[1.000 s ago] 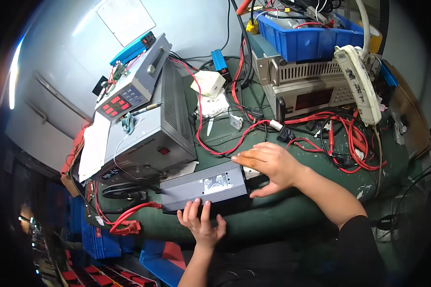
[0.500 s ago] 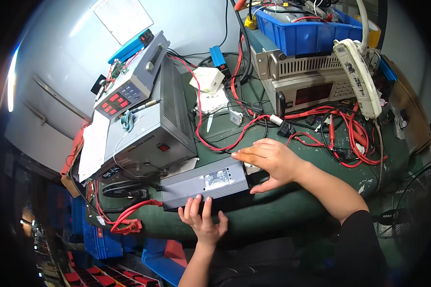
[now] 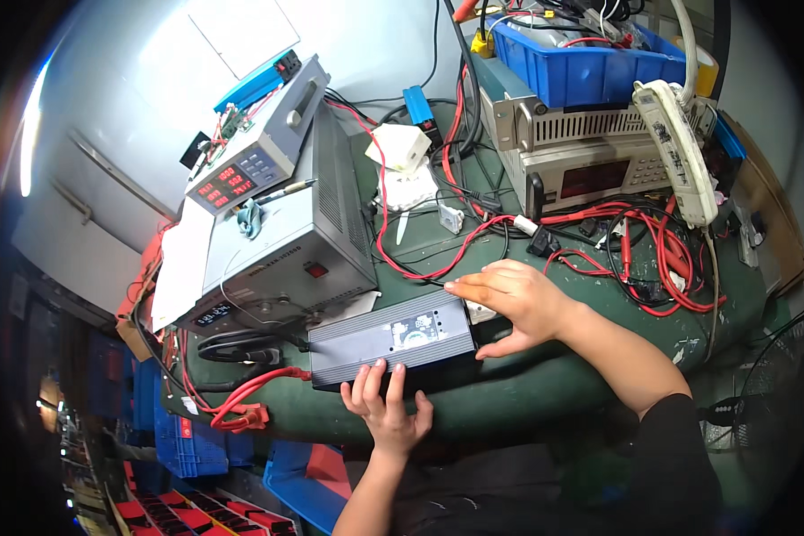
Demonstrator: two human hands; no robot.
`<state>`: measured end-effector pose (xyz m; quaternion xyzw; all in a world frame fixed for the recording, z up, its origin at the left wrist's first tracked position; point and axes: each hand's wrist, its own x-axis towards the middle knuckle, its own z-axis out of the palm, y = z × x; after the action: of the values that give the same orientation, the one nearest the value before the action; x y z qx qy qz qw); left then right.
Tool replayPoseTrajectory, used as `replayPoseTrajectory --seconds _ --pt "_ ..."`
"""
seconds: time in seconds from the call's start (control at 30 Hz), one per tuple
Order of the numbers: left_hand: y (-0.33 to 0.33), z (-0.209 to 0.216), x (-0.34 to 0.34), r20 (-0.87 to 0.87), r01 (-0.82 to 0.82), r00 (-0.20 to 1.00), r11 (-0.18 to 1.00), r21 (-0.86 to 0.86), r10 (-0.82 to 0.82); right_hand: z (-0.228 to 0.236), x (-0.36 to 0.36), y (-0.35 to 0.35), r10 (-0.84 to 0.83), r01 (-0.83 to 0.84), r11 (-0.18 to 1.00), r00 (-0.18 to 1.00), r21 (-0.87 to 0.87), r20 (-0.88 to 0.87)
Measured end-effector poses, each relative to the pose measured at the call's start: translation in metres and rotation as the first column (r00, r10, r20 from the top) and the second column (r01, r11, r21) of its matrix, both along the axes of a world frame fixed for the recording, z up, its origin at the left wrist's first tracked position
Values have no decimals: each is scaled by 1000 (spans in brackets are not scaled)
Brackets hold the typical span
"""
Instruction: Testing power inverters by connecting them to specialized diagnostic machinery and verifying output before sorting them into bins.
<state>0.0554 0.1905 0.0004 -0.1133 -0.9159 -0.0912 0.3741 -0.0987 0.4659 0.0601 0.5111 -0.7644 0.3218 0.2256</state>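
Observation:
A dark grey, ribbed metal box with a small display, which looks like a power inverter, lies on the green bench top. Thick red cables run from its left end. My left hand rests its spread fingertips on the near long edge. At the right end, my right hand has its fingers stretched out and its thumb apart, spanning the end face. A white socket or plug shows partly behind the right fingers. Neither hand is closed round the box.
To the left stands a large grey power unit, with a meter showing red digits on top. Coiled red and black leads lie at right, below a white power strip. A blue bin sits on stacked instruments.
The whole view has shifted slightly, with things appearing a little further right. The box's display pattern and the meter's red digits look different. Both hands keep their places on the box.

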Motion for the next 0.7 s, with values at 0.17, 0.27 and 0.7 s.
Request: replayPoseTrajectory --seconds 0.17,0.27,0.7 --pt "0 2 3 13 0 1000 1000 -28 1 0 1 1 1 -1 1000 1000 4 -6" --pt "-1 2 2 20 5 1000 999 -53 -4 -2 1 1 -9 9 1000 1000 13 21" --pt "-1 0 0 6 5 1000 1000 5 -5 1 0 -1 4 -4 1000 1000 15 11"
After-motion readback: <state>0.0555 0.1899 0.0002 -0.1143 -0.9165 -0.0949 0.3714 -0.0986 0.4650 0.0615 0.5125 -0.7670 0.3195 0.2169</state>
